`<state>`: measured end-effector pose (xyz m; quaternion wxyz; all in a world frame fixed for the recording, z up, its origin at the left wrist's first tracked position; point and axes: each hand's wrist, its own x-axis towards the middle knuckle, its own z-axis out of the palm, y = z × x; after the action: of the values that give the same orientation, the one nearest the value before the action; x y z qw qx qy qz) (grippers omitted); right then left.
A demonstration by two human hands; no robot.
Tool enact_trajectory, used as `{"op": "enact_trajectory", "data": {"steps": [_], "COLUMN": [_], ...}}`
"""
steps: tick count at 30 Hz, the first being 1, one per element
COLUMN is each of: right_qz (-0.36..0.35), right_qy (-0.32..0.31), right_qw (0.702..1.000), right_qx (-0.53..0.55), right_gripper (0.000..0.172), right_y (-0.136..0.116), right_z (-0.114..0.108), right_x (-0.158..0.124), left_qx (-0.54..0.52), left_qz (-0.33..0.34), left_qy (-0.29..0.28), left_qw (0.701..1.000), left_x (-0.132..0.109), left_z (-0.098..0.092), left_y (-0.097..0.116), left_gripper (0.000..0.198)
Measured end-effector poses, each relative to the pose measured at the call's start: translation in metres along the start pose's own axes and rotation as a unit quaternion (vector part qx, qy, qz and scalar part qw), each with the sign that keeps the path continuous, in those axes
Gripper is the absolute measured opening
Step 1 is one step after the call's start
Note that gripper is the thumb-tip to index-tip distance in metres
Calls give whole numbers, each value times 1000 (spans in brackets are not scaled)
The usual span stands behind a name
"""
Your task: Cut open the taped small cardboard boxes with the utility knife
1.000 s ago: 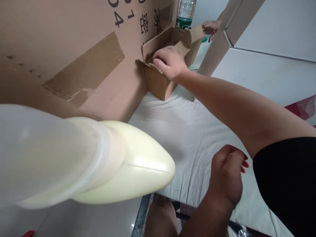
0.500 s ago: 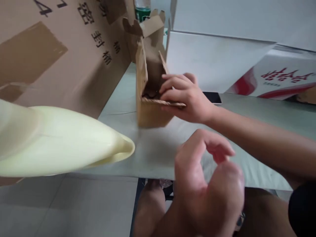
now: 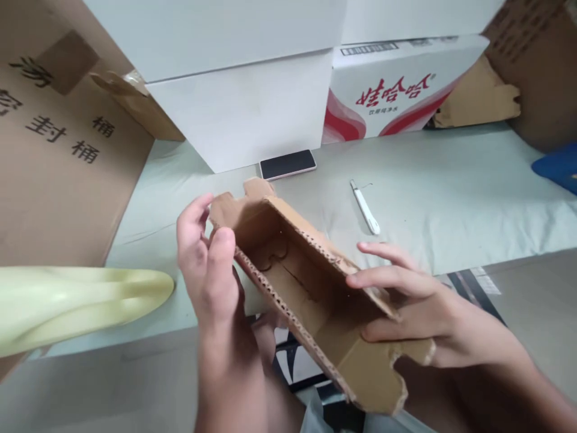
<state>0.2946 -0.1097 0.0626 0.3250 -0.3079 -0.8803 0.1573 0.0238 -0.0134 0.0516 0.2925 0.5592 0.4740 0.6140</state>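
Between my two hands I hold a small cardboard box (image 3: 306, 288), tilted, its top open toward me and no contents visible inside. My left hand (image 3: 210, 258) grips its far left end, thumb on the rim and fingers around the outside. My right hand (image 3: 415, 300) is closed on the right side wall near the close end, some fingertips reaching over the edge inside. Notched flaps stick out at both ends of the box. Beyond it on the cloth lie a smartphone (image 3: 288, 165) with a dark screen and a thin white-handled tool (image 3: 366, 208), perhaps a utility knife.
A pale yellow, smooth plastic object (image 3: 81, 307) juts in from the left beside a large carton (image 3: 67, 198). White boxes (image 3: 252, 108) and a red-and-white carton (image 3: 392, 96) line the back of the cloth-covered table (image 3: 473, 192). Something blue (image 3: 559, 168) sits at the right edge.
The small box has come off the table, toward me, and is turned diagonally. My left hand, previously empty, now grips it too. The view has swung right, revealing the white-handled tool.
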Motion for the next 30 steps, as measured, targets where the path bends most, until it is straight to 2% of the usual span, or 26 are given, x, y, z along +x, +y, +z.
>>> {"op": "enact_trajectory", "data": {"steps": [1, 3, 5, 7, 10, 12, 14, 16, 19, 21, 24, 25, 30], "right_qz": [-1, 1, 21, 65, 143, 170, 164, 121, 52, 31, 0, -8, -9], "right_qy": [-3, 13, 57, 121, 196, 221, 243, 268, 277, 253, 202, 188, 168], "right_qw": [1000, 1000, 998, 991, 970, 960, 956, 955, 956, 963, 976, 979, 983], "right_qx": [13, 27, 21, 4, -2, 6, 21, 46, 83, 89, 83, 83, 70], "right_gripper": [20, 21, 27, 39, 50, 51, 58, 74, 95, 88, 56, 50, 45], "right_y": [3, 13, 25, 38, 50, 52, 49, 43, 32, 26, 19, 18, 15], "right_z": [-1, -1, 2, 7, 19, 28, 39, 50, 64, 71, 77, 77, 74], "right_x": [-5, -13, -22, -30, -35, -34, -29, -21, -10, -4, 0, 1, 4], "left_qx": [10, 30, 19, -45, -111, -89, -53, -38, -55, -53, 17, 47, 130], "left_qz": [-8, -25, -35, -31, -2, 27, 47, 46, 29, 36, 65, 76, 118], "left_qy": [-8, 16, 45, 79, 128, 153, 161, 144, 98, 79, 25, 0, -105], "left_qw": [1000, 999, 998, 995, 986, 984, 984, 988, 993, 995, 997, 996, 979], "left_x": [3, 10, 15, 15, 10, 5, 2, -1, -6, -9, -12, -13, -9], "left_z": [3, 10, 18, 27, 44, 52, 52, 44, 25, 13, -1, -4, -13], "left_y": [-1, -2, -2, -1, 0, -2, -7, -15, -29, -38, -48, -51, -56], "left_gripper": [46, 41, 36, 36, 37, 32, 34, 39, 33, 37, 50, 52, 51]}}
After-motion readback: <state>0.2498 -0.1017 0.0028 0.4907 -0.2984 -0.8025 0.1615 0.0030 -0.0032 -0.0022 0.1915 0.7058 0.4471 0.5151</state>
